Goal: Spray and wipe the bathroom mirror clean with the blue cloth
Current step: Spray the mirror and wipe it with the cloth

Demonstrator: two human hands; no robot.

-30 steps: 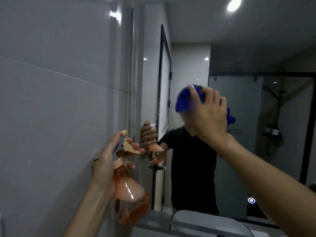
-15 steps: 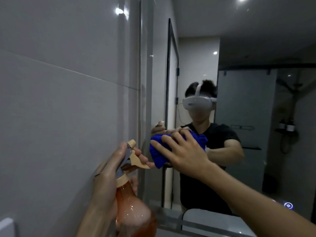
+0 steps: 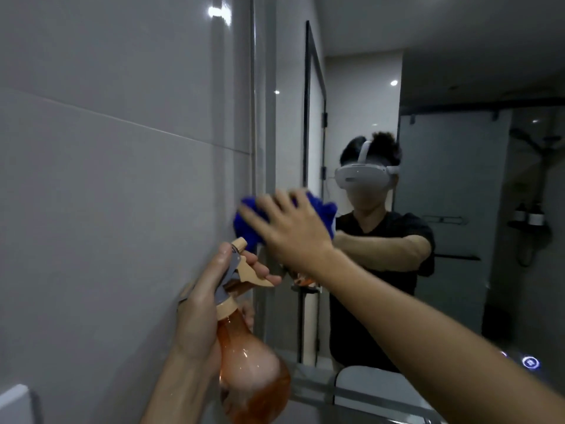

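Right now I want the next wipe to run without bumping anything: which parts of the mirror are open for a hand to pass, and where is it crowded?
Open: the mirror above and to the right of the blue cloth. Crowded: its lower left edge, where the right hand presses the cloth just above the orange spray bottle in the left hand.

cloth [image 3: 318, 206]: blue | spray bottle [image 3: 250, 371]: orange | wall tiles [image 3: 107, 179]: grey
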